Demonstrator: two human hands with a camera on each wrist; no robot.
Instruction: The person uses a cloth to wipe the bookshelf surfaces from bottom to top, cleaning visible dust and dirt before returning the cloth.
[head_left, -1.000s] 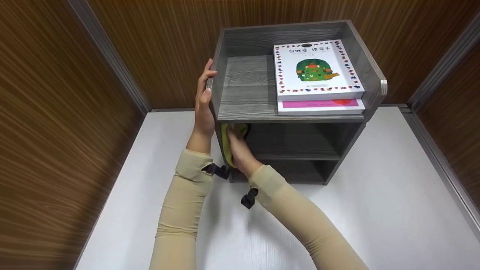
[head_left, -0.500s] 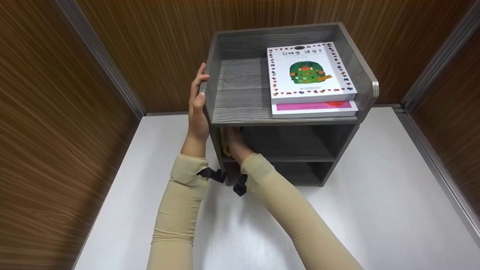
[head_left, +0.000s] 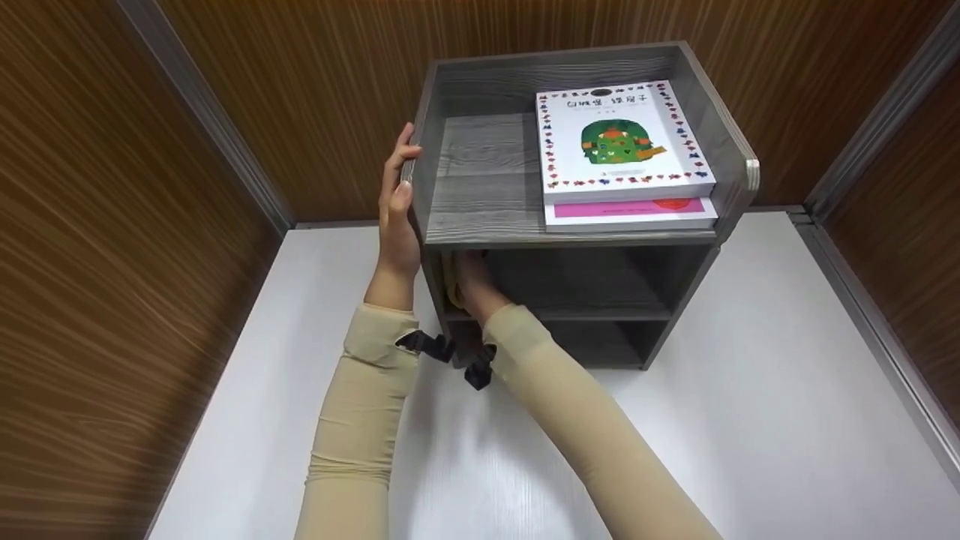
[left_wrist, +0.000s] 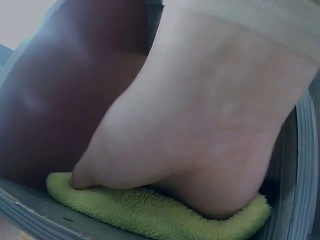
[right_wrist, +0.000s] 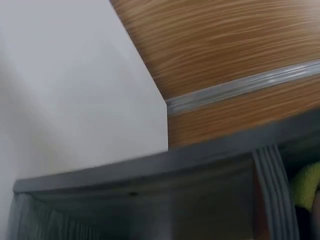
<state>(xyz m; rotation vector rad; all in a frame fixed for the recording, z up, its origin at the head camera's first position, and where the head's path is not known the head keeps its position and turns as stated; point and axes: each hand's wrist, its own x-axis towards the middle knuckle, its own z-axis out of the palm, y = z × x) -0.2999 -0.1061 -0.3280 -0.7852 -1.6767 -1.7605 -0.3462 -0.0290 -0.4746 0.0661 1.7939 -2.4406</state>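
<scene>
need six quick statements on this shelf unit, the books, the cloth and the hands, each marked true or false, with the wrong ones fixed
1. The left-hand grip touches the outer left side of the grey shelf unit. True.
2. The right-hand grip is against a yellow-green cloth. True.
3. The right-hand grip is in the lowest compartment. False: it is in the compartment just under the top shelf.
4. The upper book lies on the lower book. True.
5. The upper book has a black cover. False: its cover is white, with a green picture.
6. Both books sit at the left wall of the top shelf. False: they sit toward the right wall.
</scene>
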